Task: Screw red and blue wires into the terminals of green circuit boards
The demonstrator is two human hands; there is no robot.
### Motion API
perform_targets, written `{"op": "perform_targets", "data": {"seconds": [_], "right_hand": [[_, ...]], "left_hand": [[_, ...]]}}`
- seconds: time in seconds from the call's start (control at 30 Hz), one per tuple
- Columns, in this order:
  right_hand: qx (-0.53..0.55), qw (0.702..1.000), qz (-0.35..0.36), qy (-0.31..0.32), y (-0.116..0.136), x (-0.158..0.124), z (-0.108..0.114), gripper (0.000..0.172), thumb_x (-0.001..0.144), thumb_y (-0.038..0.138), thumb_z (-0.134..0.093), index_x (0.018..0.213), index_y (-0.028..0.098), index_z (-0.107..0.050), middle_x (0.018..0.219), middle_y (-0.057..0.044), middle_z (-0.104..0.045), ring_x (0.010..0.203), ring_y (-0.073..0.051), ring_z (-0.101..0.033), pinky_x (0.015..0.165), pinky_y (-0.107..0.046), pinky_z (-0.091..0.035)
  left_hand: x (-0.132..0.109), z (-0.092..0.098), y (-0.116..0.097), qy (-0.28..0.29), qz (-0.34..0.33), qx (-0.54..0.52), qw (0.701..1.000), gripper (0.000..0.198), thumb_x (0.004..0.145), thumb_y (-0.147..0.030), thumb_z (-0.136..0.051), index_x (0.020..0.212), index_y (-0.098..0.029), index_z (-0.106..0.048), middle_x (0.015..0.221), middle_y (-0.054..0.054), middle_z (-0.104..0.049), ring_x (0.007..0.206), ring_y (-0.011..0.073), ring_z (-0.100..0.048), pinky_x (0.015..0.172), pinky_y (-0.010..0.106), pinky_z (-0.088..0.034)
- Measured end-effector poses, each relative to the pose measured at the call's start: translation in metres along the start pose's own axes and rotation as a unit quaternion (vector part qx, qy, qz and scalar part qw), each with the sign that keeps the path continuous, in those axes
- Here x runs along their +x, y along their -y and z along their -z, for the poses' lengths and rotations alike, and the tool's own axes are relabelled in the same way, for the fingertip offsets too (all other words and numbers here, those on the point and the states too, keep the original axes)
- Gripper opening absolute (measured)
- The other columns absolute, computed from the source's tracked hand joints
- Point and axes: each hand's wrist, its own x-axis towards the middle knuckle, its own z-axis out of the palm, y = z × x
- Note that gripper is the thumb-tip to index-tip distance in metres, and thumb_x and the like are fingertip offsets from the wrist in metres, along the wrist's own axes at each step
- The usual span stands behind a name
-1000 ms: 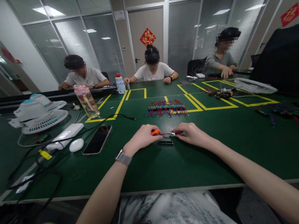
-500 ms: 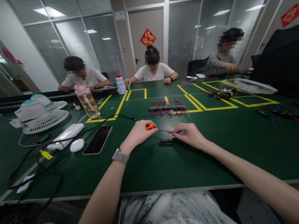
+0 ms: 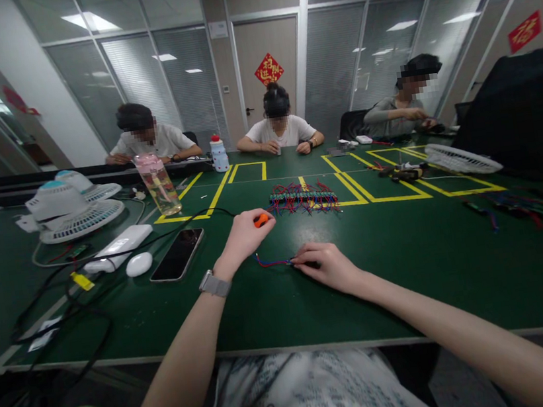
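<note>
My left hand (image 3: pixel 251 233) is closed around a small orange object (image 3: pixel 260 220) above the green table (image 3: pixel 246 313). Lower and to its right, my right hand (image 3: pixel 327 266) pinches one end of a piece with red and blue wires (image 3: pixel 273 264). The wires stretch left from my fingertips over the tabletop, their loose ends near the space below my left hand. My right fingers hide most of the piece they pinch. Beyond both hands lies a row of small green circuit boards (image 3: pixel 303 196) with red and blue wires.
A phone (image 3: pixel 177 255), a white case (image 3: pixel 139 265), a white power strip (image 3: pixel 120 247), black cables and fans (image 3: pixel 80 215) are on the left. More wired boards (image 3: pixel 537 207) lie at right. Three people sit across the table, beyond a pink-lidded bottle (image 3: pixel 159 185).
My right hand has moved down and left with the wires. My left hand has let go of the wire ends and shifted slightly left and up, keeping the orange object.
</note>
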Motion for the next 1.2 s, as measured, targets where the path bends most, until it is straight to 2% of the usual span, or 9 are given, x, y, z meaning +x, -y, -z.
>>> {"op": "perform_targets", "data": {"seconds": [0.13,0.23,0.43,0.53,0.63,0.73,0.87,1.07,1.2], "right_hand": [[-0.017,1.0,-0.012,0.011,-0.011,-0.005,0.012,0.017,0.09,0.018,-0.057,0.093,0.019,-0.075,0.09,-0.007,-0.072,0.077,-0.017,-0.068,0.071,-0.028,-0.055],[-0.048,0.998,-0.043,-0.012,-0.029,-0.016,0.028,0.019,0.091,0.022,-0.056,0.091,0.019,-0.075,0.088,-0.007,-0.072,0.078,-0.019,-0.068,0.072,-0.03,-0.055],[-0.145,0.977,-0.146,-0.054,-0.086,-0.076,0.091,0.026,0.09,0.031,-0.053,0.089,0.018,-0.075,0.09,-0.009,-0.072,0.08,-0.021,-0.068,0.071,-0.031,-0.054],[-0.227,0.94,-0.242,-0.074,-0.122,-0.121,0.135,0.026,0.085,0.035,-0.056,0.087,0.018,-0.076,0.093,-0.01,-0.073,0.08,-0.024,-0.068,0.069,-0.032,-0.052],[-0.301,0.878,-0.365,-0.08,-0.153,-0.16,0.175,0.027,0.081,0.034,-0.059,0.089,0.015,-0.077,0.098,-0.013,-0.073,0.081,-0.025,-0.067,0.068,-0.031,-0.049],[-0.35,0.806,-0.469,-0.09,-0.169,-0.184,0.203,0.03,0.08,0.036,-0.06,0.091,0.014,-0.077,0.104,-0.015,-0.072,0.081,-0.027,-0.065,0.065,-0.032,-0.046],[-0.36,0.777,-0.507,-0.098,-0.174,-0.192,0.217,0.03,0.08,0.039,-0.06,0.091,0.017,-0.077,0.101,-0.014,-0.073,0.081,-0.028,-0.064,0.063,-0.032,-0.044],[-0.365,0.774,-0.501,-0.129,-0.177,-0.19,0.22,0.031,0.079,0.04,-0.061,0.09,0.016,-0.078,0.102,-0.014,-0.073,0.088,-0.028,-0.064,0.067,-0.032,-0.044],[-0.356,0.744,-0.543,-0.159,-0.177,-0.193,0.226,0.033,0.077,0.04,-0.064,0.095,0.015,-0.078,0.095,-0.014,-0.075,0.085,-0.028,-0.065,0.067,-0.031,-0.044]], "left_hand": [[0.0,0.0,0.001,0.005,0.003,0.004,1.0,0.023,0.08,-0.033,-0.058,0.083,-0.016,-0.074,0.083,0.002,-0.073,0.078,0.0183,-0.065,0.073,0.026,-0.045],[0.0,0.001,0.001,0.007,0.003,0.005,1.0,0.023,0.08,-0.034,-0.058,0.083,-0.017,-0.074,0.084,0.002,-0.073,0.078,0.0185,-0.065,0.074,0.027,-0.046],[-0.002,0.002,-0.003,0.02,0.008,-0.008,1.0,0.025,0.08,-0.035,-0.057,0.084,-0.017,-0.074,0.085,0.003,-0.072,0.079,0.0189,-0.065,0.075,0.028,-0.047],[-0.002,0.0,-0.003,0.025,0.002,-0.01,1.0,0.025,0.08,-0.036,-0.057,0.084,-0.017,-0.074,0.086,0.003,-0.072,0.079,0.0188,-0.064,0.076,0.029,-0.046],[-0.002,-0.001,-0.004,0.03,-0.002,-0.009,1.0,0.026,0.08,-0.036,-0.057,0.085,-0.017,-0.074,0.087,0.003,-0.072,0.079,0.0189,-0.064,0.076,0.029,-0.046],[-0.003,-0.001,-0.005,0.035,-0.001,-0.008,0.999,0.026,0.08,-0.036,-0.057,0.085,-0.017,-0.074,0.087,0.004,-0.072,0.08,0.0192,-0.064,0.077,0.029,-0.047],[-0.003,-0.001,-0.005,0.039,-0.003,-0.011,0.999,0.025,0.08,-0.035,-0.057,0.085,-0.016,-0.074,0.088,0.004,-0.073,0.079,0.0191,-0.065,0.077,0.029,-0.047],[-0.003,-0.001,-0.005,0.045,0.0,-0.017,0.999,0.025,0.081,-0.035,-0.058,0.086,-0.017,-0.074,0.089,0.003,-0.073,0.08,0.019,-0.065,0.077,0.029,-0.047],[-0.003,-0.001,-0.006,0.043,-0.004,-0.014,0.999,0.023,0.081,-0.033,-0.058,0.085,-0.016,-0.074,0.088,0.004,-0.073,0.081,0.0191,-0.065,0.078,0.029,-0.046]]}}
